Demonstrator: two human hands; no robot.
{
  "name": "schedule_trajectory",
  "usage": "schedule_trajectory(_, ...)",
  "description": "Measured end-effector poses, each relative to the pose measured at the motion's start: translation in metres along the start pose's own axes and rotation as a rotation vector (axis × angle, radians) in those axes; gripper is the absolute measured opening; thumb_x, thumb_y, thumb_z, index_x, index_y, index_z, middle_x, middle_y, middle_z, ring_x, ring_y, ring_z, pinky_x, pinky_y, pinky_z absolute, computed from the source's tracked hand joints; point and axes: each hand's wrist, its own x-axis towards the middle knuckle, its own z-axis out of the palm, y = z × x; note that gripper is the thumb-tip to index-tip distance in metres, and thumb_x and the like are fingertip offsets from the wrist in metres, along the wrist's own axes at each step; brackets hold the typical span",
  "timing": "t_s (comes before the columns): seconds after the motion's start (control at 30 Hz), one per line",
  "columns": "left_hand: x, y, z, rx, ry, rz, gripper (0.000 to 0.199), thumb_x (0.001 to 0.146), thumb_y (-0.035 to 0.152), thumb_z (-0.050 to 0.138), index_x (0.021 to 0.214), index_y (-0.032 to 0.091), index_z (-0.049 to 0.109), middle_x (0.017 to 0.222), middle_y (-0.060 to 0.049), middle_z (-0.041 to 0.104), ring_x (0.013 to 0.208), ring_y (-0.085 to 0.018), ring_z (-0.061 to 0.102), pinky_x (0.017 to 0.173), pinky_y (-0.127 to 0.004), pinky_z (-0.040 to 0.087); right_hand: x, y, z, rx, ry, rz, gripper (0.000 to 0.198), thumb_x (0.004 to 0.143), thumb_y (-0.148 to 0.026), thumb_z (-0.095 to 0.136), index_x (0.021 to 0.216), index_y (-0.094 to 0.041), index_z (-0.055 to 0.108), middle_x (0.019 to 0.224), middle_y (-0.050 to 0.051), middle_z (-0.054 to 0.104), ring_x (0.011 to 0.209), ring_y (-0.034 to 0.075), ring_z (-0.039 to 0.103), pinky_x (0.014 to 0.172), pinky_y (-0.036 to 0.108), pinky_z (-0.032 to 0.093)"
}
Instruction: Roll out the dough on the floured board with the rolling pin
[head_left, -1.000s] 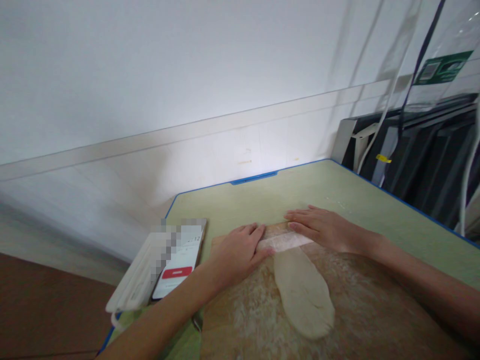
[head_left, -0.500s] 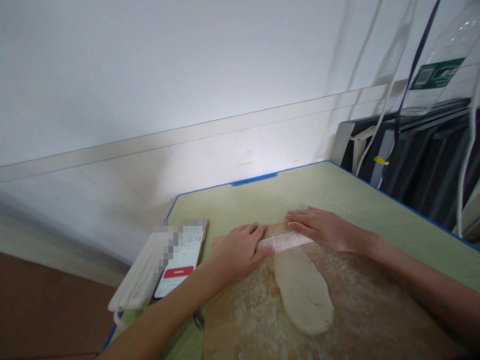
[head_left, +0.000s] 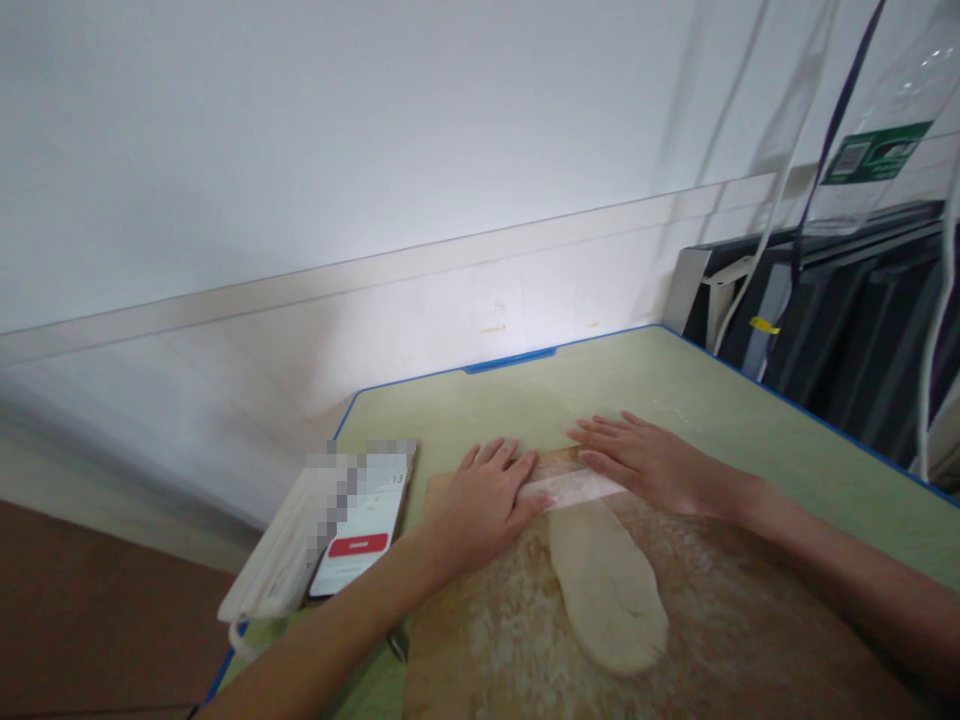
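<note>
A long oval sheet of pale dough (head_left: pixel 611 590) lies on a floured wooden board (head_left: pixel 510 640). Across its far end runs a whitish rolling pin (head_left: pixel 574 488), whose ends are covered by my hands. My left hand (head_left: pixel 487 500) lies over the pin's left end with fingers stretched forward and thumb along the pin. Over the right end rests my right hand (head_left: pixel 645 460), palm down, its fingers spread and pointing left. Neither hand wraps round the pin.
On the green table (head_left: pixel 585 380) left of the board sit a phone (head_left: pixel 367 530) with a lit screen and a white object (head_left: pixel 277 560). A wall stands behind. To the right are dark panels (head_left: pixel 862 310), hanging cords and a clear plastic bottle (head_left: pixel 877 150).
The fingers of both hands have lifted and spread slightly. Pin and dough look nearly the same.
</note>
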Motion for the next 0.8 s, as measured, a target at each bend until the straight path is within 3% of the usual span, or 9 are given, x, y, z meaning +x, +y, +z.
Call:
schedule_trajectory(0.13,0.001,-0.003,-0.002,0.009,0.016,-0.042,0.051,0.092,0.049,0.021,0.126,0.016,0.042,0.129,-0.011,0.046,0.123,-0.025,0.035,0.102,-0.044,0.022,0.001,-0.002,-0.001,0.015,0.000,0.011,0.051,0.091,-0.045,0.020,0.125,-0.019,0.048,0.128,0.010,0.050,0.120,0.026,0.041,0.099,0.050,0.027)
schedule_trajectory(0.33,-0.006,0.008,0.002,-0.005,-0.021,-0.002,0.053,0.091,0.049,0.023,0.131,0.017,0.035,0.132,-0.012,0.042,0.124,-0.026,0.033,0.102,-0.047,0.020,-0.004,-0.006,-0.002,-0.027,0.012,-0.054,0.050,0.092,-0.043,0.020,0.123,-0.019,0.050,0.124,0.009,0.053,0.118,0.024,0.044,0.099,0.047,0.028)
schedule_trajectory(0.47,0.002,-0.002,-0.001,-0.042,0.007,-0.004,0.049,0.092,0.047,0.020,0.125,0.017,0.042,0.128,-0.009,0.047,0.121,-0.023,0.038,0.102,-0.045,0.021,0.007,0.004,0.004,-0.037,-0.005,0.032,0.053,0.091,-0.046,0.020,0.128,-0.018,0.044,0.131,0.010,0.046,0.122,0.025,0.037,0.100,0.047,0.027)
schedule_trajectory(0.6,0.005,-0.008,-0.003,-0.046,0.043,-0.046,0.048,0.093,0.045,0.018,0.121,0.017,0.046,0.126,-0.009,0.050,0.120,-0.022,0.039,0.102,-0.045,0.020,0.010,0.004,0.000,0.014,-0.039,0.019,0.054,0.092,-0.044,0.018,0.128,-0.014,0.045,0.130,0.011,0.047,0.121,0.023,0.040,0.100,0.042,0.030)
schedule_trajectory(0.8,-0.006,0.006,0.000,-0.039,-0.055,-0.029,0.056,0.091,0.051,0.020,0.132,0.014,0.034,0.135,-0.014,0.038,0.125,-0.026,0.033,0.100,-0.047,0.025,-0.008,-0.011,-0.005,-0.043,0.052,-0.071,0.047,0.093,-0.037,0.020,0.119,-0.018,0.053,0.124,0.010,0.054,0.116,0.023,0.046,0.096,0.042,0.036)
